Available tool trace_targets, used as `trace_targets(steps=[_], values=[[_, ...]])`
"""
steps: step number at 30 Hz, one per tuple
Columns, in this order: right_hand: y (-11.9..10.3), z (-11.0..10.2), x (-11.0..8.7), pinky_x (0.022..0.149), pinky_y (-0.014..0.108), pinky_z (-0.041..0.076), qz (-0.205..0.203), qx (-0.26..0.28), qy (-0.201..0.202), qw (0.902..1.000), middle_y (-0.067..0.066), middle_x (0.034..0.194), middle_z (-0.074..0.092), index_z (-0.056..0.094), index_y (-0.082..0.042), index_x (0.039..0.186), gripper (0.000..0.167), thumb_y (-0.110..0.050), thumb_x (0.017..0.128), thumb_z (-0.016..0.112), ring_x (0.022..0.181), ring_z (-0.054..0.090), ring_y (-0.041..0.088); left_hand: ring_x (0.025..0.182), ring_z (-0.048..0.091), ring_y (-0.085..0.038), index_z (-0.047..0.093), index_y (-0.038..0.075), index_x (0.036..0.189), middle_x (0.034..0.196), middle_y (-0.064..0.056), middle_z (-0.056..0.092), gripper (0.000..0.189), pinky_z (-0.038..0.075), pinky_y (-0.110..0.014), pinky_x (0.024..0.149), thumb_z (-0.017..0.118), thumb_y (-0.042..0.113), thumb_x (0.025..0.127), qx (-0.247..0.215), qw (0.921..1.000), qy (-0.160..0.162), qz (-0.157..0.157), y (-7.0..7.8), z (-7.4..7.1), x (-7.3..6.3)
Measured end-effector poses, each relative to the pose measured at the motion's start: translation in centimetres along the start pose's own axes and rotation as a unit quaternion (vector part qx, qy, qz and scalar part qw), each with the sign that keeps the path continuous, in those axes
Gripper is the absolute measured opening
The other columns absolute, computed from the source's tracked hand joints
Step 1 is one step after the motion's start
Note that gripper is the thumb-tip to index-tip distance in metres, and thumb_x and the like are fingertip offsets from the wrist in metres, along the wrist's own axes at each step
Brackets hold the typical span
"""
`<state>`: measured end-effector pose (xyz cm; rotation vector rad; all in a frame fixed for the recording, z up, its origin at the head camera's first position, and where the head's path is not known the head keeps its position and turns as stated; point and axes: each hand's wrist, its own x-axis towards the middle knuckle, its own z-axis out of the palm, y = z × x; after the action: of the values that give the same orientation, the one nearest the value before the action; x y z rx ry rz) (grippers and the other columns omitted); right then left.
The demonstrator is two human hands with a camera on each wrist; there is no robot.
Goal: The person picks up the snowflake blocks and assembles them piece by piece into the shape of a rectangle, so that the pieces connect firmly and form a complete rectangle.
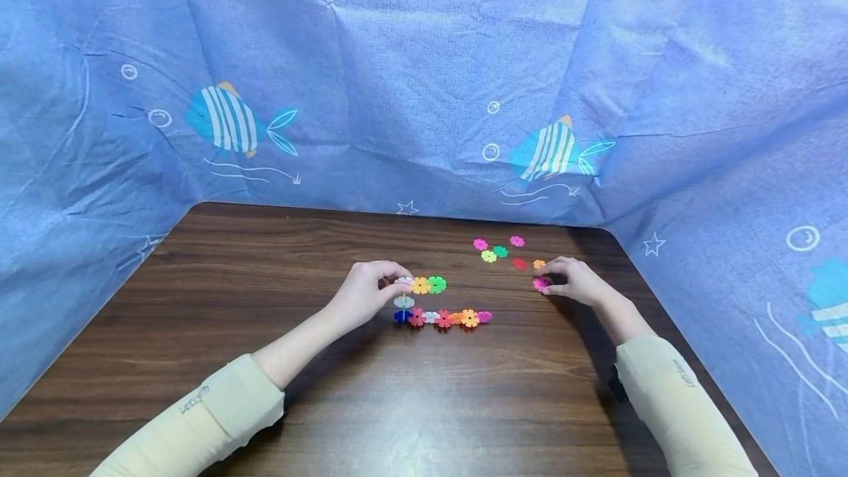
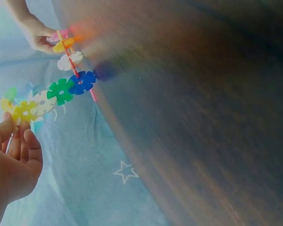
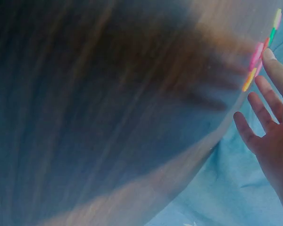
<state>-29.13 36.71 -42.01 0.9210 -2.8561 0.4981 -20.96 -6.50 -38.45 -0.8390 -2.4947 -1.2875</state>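
In the head view my left hand [image 1: 367,289] pinches one end of a joined chain of snowflake discs, the green disc [image 1: 436,285] sticking out past the fingertips. From there the chain bends toward me through a dark blue disc [image 1: 401,316] into a row of red, white and orange discs ending in a magenta one [image 1: 486,317]. The left wrist view has thumb and finger on a yellow disc [image 2: 24,112]. My right hand [image 1: 575,282] reaches to a loose pink disc [image 1: 539,284], thumb and fingers spread; in the right wrist view its thumb overlaps the loose discs.
Beyond the right hand lie several loose discs: orange [image 1: 539,264], red [image 1: 519,264], green [image 1: 500,251], yellow [image 1: 489,256] and two more pink ones [image 1: 480,244]. The brown wooden table [image 1: 265,263] meets a blue fish-print curtain [image 1: 424,94] at its back and sides.
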Motion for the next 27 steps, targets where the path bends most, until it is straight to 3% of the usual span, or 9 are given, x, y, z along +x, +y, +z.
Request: trace_targets(steps=[9,18,27], values=[[0.9,0.5,0.6,0.080,0.045,0.047,0.046,-0.001,-0.008,0.9989,0.011,0.094,0.064,0.072,-0.004,0.093,0.024,-0.014,0.073,0.080,0.089,0.060,0.028,0.061,0.057,-0.018,0.072,0.013,0.090,0.077,0.005,0.067,0.007,0.046,-0.021,0.052,0.070,0.017,0.085,-0.008,1.0000,0.002,-0.004,0.0,-0.1,0.0],[0.0,0.3,1.0,0.062,0.027,0.043,0.110,0.039,-0.002,0.9931,-0.002,0.070,0.061,0.060,-0.008,0.082,0.026,-0.007,0.069,0.082,0.066,0.053,0.010,0.061,0.058,-0.013,0.071,0.014,0.089,0.076,0.006,0.067,0.005,0.047,-0.022,0.053,0.070,0.017,0.085,-0.010,0.9999,-0.001,-0.010,0.0,-0.2,-0.2],[-1.5,-0.6,1.1,0.056,0.024,0.044,0.113,0.048,0.017,0.9922,0.000,0.064,0.063,0.059,-0.005,0.083,0.019,0.002,0.073,0.075,0.055,0.055,0.007,0.063,0.058,-0.014,0.071,0.013,0.090,0.077,0.005,0.068,0.005,0.049,-0.022,0.054,0.070,0.015,0.085,-0.011,0.9998,-0.008,-0.012,0.0,-0.2,-0.1]])
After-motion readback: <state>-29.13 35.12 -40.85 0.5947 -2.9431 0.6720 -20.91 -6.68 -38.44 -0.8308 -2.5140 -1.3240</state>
